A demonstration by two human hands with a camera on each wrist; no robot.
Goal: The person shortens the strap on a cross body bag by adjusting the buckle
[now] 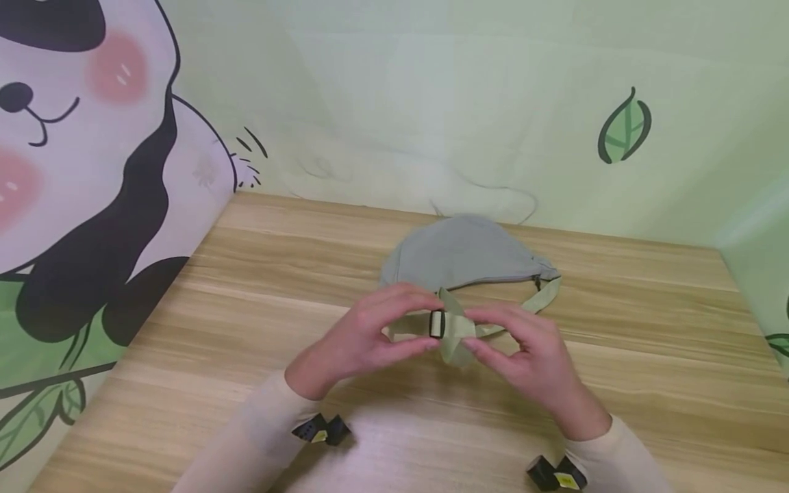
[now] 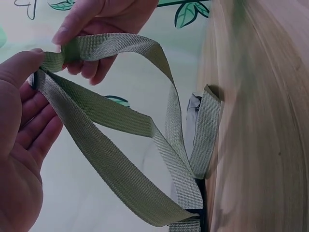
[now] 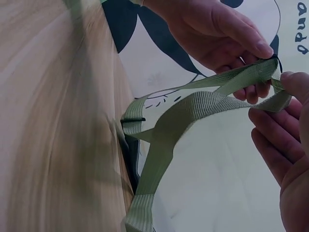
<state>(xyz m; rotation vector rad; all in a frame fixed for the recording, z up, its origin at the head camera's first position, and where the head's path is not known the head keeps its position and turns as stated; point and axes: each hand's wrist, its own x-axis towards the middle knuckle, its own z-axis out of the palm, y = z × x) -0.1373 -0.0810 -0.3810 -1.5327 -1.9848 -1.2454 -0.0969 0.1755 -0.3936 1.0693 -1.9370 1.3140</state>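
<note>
A grey crescent-shaped waist bag (image 1: 462,250) lies on the wooden table, its zipper edge facing me. From its right end runs a pale green webbing strap (image 1: 544,296). My left hand (image 1: 360,335) pinches a black slider buckle (image 1: 437,324) between thumb and fingertips, above the table in front of the bag. Just to the right, my right hand (image 1: 536,346) pinches a section of the strap with thumb and index finger. In the left wrist view the strap (image 2: 116,113) hangs in loops below the fingers. A second dark fitting (image 2: 195,211) sits lower on the webbing.
The wood-grain table (image 1: 277,287) extends to both sides of the bag. Behind it rises a pale green wall with a painted leaf (image 1: 625,129); a large painted panda (image 1: 117,157) covers the left side. Small black devices (image 1: 322,430) are worn at both wrists.
</note>
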